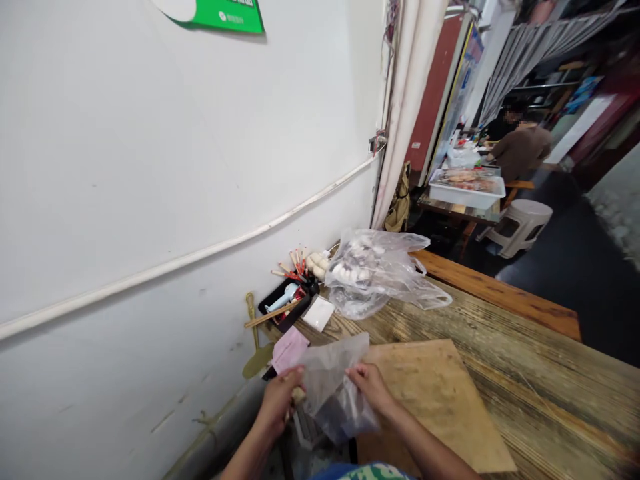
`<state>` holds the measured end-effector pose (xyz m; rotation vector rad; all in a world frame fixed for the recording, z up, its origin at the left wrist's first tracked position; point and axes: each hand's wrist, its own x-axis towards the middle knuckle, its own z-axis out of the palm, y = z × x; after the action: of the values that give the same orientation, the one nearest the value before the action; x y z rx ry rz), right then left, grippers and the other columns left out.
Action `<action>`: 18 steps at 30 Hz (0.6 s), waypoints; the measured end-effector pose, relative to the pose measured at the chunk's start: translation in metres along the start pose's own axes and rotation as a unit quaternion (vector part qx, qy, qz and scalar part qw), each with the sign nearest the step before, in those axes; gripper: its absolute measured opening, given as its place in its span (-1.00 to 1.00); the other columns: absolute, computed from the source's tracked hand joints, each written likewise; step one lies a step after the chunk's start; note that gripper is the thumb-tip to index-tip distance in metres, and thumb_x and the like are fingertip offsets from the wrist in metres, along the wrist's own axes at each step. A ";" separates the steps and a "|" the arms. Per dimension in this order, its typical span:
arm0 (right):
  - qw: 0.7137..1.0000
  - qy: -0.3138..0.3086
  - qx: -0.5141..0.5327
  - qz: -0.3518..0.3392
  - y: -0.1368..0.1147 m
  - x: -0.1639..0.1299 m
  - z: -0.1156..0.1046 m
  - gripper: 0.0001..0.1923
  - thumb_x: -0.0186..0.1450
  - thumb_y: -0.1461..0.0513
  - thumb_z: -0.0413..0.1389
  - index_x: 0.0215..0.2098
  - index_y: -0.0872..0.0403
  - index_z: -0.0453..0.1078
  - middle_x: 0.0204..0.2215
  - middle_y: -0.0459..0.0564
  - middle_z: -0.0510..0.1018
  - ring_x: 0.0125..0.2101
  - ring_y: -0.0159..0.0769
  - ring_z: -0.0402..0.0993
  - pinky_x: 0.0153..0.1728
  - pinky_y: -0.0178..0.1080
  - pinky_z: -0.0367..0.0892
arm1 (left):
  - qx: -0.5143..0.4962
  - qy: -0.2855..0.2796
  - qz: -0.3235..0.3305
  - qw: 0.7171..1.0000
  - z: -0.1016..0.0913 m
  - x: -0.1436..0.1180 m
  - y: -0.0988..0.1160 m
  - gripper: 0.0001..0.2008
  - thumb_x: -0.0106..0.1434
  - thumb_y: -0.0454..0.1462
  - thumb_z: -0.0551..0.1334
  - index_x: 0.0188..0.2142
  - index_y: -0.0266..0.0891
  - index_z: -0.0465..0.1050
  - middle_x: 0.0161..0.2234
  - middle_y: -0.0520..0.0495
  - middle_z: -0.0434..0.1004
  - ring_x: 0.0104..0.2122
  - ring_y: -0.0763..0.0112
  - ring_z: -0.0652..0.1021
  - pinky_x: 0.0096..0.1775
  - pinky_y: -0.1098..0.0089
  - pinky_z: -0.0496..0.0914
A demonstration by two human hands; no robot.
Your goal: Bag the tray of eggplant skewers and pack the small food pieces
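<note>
A thin clear plastic bag [330, 373] is stretched between my two hands above the table's near left edge. My left hand [281, 402] is closed on the bag's left side; a small beige piece [299, 395] shows at its fingers, too unclear to name. Pinching the bag's right side is my right hand [371, 387], fingers closed. Beneath and to the right lies a wooden board [430, 393]. Just beyond my left hand is a folded pink cloth or paper [290, 349].
On the wooden table [540, 373] rest a bulging plastic bag [365, 270] with white contents, a white packet [319, 313] and a black tray [280, 300] of small tools. A wall [150, 167] borders the left. Farther off are a white stool [523, 223] and a seated person [525, 150].
</note>
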<state>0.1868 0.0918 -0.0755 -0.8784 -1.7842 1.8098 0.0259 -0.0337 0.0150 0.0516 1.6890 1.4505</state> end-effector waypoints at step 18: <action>0.998 0.037 0.012 0.050 -0.007 0.009 -0.047 -0.64 0.01 -0.03 0.04 -0.67 0.07 0.16 -0.77 -0.18 0.22 -0.74 -0.47 0.11 -0.70 -0.40 0.05 | -0.137 -0.284 0.004 0.949 -0.038 -0.038 -0.029 -0.73 -0.12 -0.18 0.38 -0.53 -0.27 0.36 -0.76 0.07 0.25 -0.75 0.58 0.31 -0.69 0.56 0.19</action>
<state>0.2131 0.1317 -0.0681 -1.0282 -1.6960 1.8324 0.0396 -0.0928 0.0103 0.2944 1.0149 1.4853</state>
